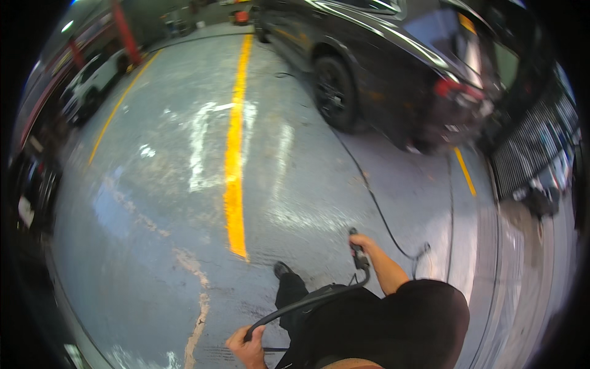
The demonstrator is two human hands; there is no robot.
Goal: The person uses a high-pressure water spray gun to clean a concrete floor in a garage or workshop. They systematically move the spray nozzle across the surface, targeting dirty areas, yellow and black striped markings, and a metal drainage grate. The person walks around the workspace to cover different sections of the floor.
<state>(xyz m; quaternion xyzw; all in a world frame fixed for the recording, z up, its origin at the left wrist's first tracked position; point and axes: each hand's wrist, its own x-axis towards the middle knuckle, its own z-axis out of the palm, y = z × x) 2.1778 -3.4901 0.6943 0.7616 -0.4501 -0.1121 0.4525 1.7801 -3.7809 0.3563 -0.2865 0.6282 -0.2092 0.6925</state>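
My right hand (pixel 365 242) is closed around the grip of a black hand-held tool (pixel 359 261), held out in front of my body over the floor. A thick black hose (pixel 307 302) bends from the tool's lower end and runs across my front to the lower left. There my left hand (pixel 247 350) is wrapped around the hose. The tool's exact kind cannot be made out. A thin black cable (pixel 376 203) lies on the floor beyond my right hand, ending in a small dark piece (pixel 424 247). One dark shoe (pixel 281 269) of mine shows below.
A dark car (pixel 393 80) stands ahead to the right, its rear wheel (pixel 332 92) nearest. Yellow lines (pixel 235 154) mark the shiny grey floor (pixel 153 203). At the far left are a white car (pixel 95 83) and a red post (pixel 125 31). A slatted barrier (pixel 528 144) stands at the right.
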